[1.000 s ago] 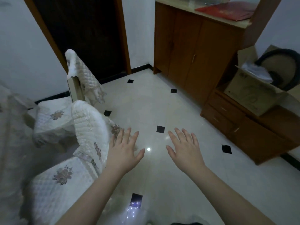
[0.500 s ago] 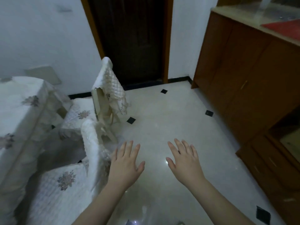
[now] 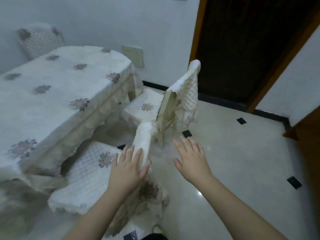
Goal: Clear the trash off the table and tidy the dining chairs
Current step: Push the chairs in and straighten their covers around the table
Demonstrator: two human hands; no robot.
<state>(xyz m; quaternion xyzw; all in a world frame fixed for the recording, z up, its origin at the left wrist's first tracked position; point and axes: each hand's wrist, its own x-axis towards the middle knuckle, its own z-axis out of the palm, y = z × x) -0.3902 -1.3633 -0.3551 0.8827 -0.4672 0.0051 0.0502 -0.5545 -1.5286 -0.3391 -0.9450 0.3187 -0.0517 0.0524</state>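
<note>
A dining table (image 3: 52, 87) under a white flowered cloth fills the left; I see no trash on its top. Two chairs in quilted white covers stand along its right side. The near chair (image 3: 90, 174) has its backrest (image 3: 143, 142) straight ahead of me. The far chair (image 3: 145, 108) stands behind it, its backrest cover hanging askew. My left hand (image 3: 128, 168) is spread flat, fingers over the top of the near backrest, not gripping it. My right hand (image 3: 190, 161) hovers open over the floor just right of that backrest, holding nothing.
A third covered chair back (image 3: 39, 40) shows behind the table at the wall. A dark doorway with a wooden frame (image 3: 251, 49) lies ahead on the right. Glossy pale floor tiles (image 3: 242, 170) with small black squares stretch to the right. A brown cabinet corner (image 3: 310, 125) edges in at the right.
My view has swung left, bringing the table into sight and the cabinet out. Both hands stay open; the left one now lies over the near chair's backrest.
</note>
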